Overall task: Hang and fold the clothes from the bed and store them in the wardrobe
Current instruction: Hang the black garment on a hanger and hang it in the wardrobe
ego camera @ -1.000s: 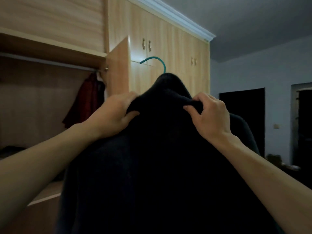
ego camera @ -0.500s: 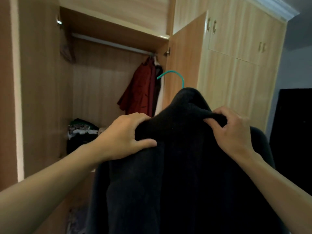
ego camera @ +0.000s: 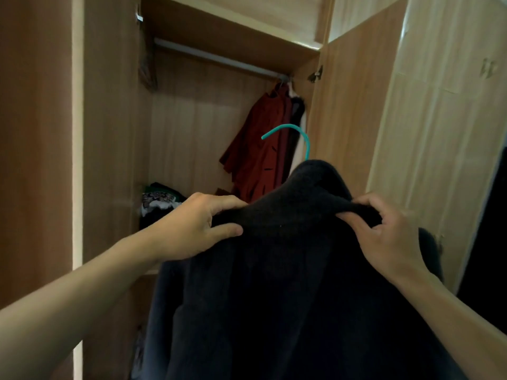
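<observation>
1. Dark knit garment [ego camera: 288,283] front and centre, held up high before the open wardrobe [ego camera: 109,133], its body hanging down out of the bottom of the view.
2. Teal hanger [ego camera: 299,135] is inside it. Only the hook shows, rising above the collar and curving left, hooked on nothing.
3. Left hand [ego camera: 192,226] grips the garment's left shoulder, fingers curled over the top edge, thumb pressed flat on the near side.
4. Right hand [ego camera: 389,237] pinches a fold at the right of the collar between thumb and curled fingers.
5. Up in the wardrobe, a metal rail [ego camera: 219,60] runs under the top shelf, and a red garment [ego camera: 258,160] hangs at its right end, with a dark piece and a pale piece just behind.
6. Pile of clothes [ego camera: 159,198] sits low on the compartment's left, partly hidden by the left hand.
7. Open door [ego camera: 351,119] stands just right of the hook, and pale closed doors [ego camera: 439,133] lie beyond it.
</observation>
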